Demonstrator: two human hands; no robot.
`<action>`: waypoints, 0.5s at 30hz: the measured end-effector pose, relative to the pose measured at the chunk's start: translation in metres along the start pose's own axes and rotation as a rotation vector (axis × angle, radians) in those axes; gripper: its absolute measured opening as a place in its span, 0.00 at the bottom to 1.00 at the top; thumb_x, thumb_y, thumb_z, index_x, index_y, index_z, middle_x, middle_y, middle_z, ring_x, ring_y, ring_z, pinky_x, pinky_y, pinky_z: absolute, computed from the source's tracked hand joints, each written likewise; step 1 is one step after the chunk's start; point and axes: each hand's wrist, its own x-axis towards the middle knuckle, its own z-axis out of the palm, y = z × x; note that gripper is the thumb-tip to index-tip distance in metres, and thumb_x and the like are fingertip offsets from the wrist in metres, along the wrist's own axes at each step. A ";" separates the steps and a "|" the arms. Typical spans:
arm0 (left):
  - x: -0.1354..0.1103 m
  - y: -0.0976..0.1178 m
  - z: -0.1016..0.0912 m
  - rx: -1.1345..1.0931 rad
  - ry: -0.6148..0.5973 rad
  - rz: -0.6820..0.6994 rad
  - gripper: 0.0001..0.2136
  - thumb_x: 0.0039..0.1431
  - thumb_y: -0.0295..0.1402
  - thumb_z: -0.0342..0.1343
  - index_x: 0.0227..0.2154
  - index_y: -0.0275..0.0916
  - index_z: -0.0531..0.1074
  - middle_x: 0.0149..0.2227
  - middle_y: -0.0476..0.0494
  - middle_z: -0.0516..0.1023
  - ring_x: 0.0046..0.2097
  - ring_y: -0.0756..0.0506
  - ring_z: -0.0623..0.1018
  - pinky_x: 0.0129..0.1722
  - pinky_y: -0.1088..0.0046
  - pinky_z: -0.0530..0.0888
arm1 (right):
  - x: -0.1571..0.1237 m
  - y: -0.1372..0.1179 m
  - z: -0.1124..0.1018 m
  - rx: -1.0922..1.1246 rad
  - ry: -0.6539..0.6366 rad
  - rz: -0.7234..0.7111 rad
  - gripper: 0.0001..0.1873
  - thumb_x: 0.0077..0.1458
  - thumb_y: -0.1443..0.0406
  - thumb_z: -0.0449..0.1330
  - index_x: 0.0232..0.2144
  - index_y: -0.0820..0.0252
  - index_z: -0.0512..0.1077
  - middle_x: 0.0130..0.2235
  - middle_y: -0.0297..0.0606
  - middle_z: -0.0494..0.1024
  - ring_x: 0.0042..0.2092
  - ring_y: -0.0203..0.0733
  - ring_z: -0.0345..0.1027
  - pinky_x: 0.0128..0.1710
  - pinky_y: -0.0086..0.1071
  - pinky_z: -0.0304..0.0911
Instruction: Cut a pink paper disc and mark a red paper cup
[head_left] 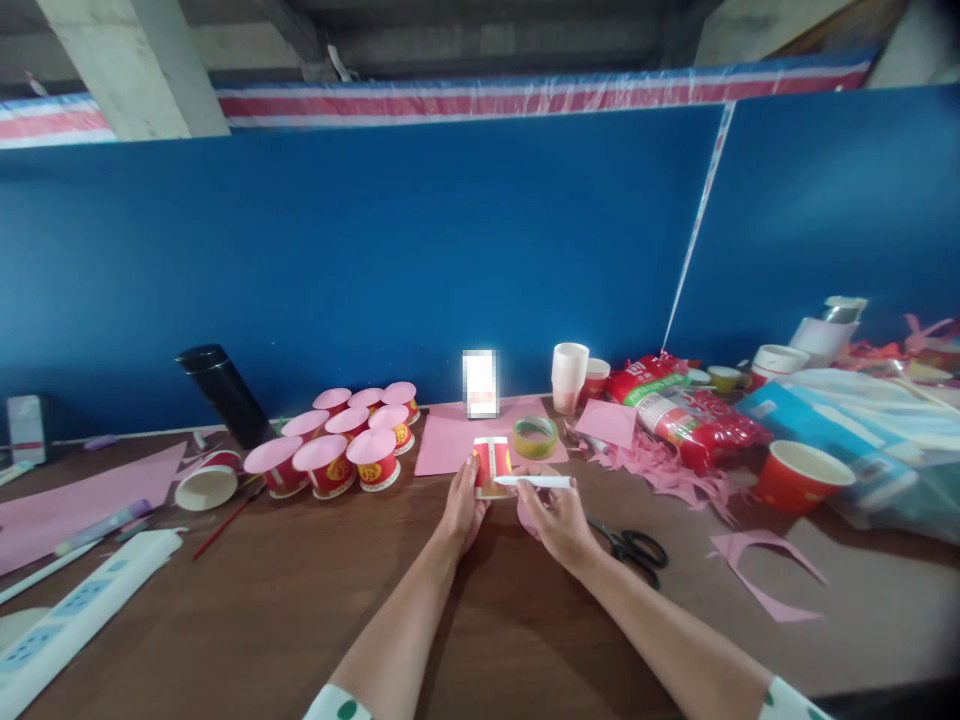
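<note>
My left hand (463,512) is closed around a small red paper cup (486,458) with yellow print and a white strip down its side. A white pen (551,482) lies across my right hand (556,515), gripped between the fingers, its tip close to the cup's lower side. Whether the tip touches the cup I cannot make out. Partly hidden by the right hand is a piece of pink paper (526,516). Just behind the cup a roll of tape (535,437) rests on a pink sheet (442,440). Black-handled scissors (637,550) lie right of my right hand.
Several red cups topped with pink discs (322,453) stand left, by a black bottle (223,390). A power strip (90,610) lies far left. To the right are stacked white cups (570,375), pink scraps (679,470), a red bag (686,410) and an orange cup (802,480).
</note>
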 end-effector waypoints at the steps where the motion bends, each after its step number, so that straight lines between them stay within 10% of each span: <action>1: 0.000 0.000 0.000 -0.003 -0.001 0.002 0.14 0.51 0.42 0.55 0.36 0.37 0.70 0.36 0.41 0.76 0.38 0.44 0.75 0.40 0.68 0.71 | 0.000 0.000 -0.001 -0.016 -0.017 0.000 0.11 0.55 0.62 0.53 0.32 0.62 0.72 0.27 0.36 0.75 0.28 0.37 0.68 0.30 0.29 0.63; 15: 0.002 -0.003 -0.004 0.000 -0.006 0.007 0.13 0.53 0.42 0.53 0.36 0.37 0.70 0.36 0.41 0.77 0.38 0.45 0.76 0.41 0.68 0.71 | 0.002 0.005 0.001 0.014 0.006 -0.010 0.12 0.55 0.61 0.52 0.30 0.62 0.72 0.23 0.35 0.72 0.25 0.37 0.66 0.28 0.29 0.61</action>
